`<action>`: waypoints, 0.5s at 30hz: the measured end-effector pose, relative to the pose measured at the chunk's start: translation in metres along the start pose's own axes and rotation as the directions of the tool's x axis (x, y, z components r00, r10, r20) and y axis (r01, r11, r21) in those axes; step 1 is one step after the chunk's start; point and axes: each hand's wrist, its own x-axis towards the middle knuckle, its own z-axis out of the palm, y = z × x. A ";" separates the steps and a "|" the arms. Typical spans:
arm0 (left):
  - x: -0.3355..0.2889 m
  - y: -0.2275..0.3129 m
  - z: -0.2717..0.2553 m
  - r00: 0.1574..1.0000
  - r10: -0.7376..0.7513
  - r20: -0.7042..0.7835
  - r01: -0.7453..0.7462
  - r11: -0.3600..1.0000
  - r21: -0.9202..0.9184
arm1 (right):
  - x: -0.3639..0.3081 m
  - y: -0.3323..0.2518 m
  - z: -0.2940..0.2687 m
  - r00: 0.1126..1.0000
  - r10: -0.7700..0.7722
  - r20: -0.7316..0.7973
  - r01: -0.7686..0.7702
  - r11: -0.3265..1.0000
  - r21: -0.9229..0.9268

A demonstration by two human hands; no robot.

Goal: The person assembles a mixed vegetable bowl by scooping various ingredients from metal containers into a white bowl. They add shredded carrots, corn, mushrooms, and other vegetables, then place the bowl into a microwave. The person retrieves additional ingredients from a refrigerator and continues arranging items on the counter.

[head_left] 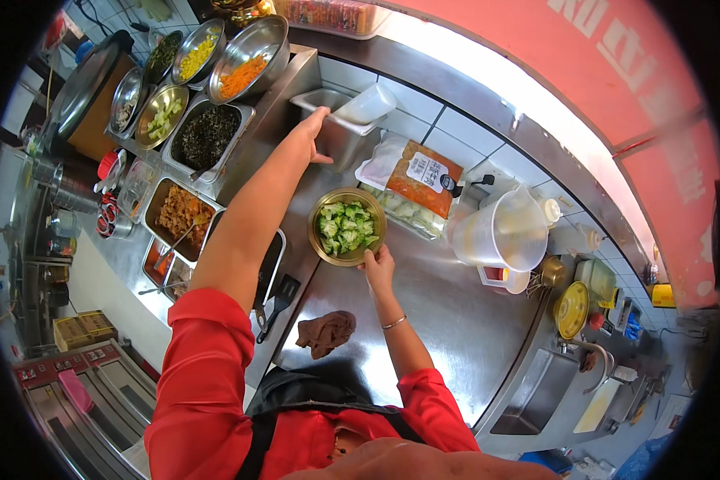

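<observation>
A brass-coloured bowl of chopped green vegetables, which look like broccoli or leafy greens, sits on the steel counter. My right hand grips its near right rim, thumb over the edge. Beyond the bowl, my left hand is stretched out against the near left side of a deep steel container, its fingers and thumb spread apart. A whitish plastic cylinder leans inside that container. Right of it, a sealed pouch of orange-red food lies over a clear tray of pale green pieces.
Food pans and bowls, including a bowl of shredded carrot, line the left. A brown cloth and black spatula lie near me. A large clear jug stands right, before a sink. A shelf edge runs overhead.
</observation>
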 end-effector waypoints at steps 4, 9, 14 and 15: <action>0.037 -0.028 -0.023 0.998 -0.034 0.049 0.039 0.994 -0.100 | -0.005 0.008 -0.005 1.000 0.015 -0.001 -0.014 0.999 0.050; 0.060 -0.047 -0.028 0.991 0.016 0.134 0.007 0.985 -0.174 | -0.013 0.005 -0.007 1.000 0.017 0.007 -0.017 0.998 0.062; 0.118 -0.051 -0.021 0.978 0.137 0.159 -0.069 0.926 -0.371 | -0.012 0.000 0.001 0.999 -0.016 0.049 0.013 0.999 0.051; 0.121 -0.050 -0.016 0.983 0.093 0.160 -0.027 0.928 -0.372 | -0.009 0.000 0.000 0.999 -0.008 0.043 0.006 0.999 0.036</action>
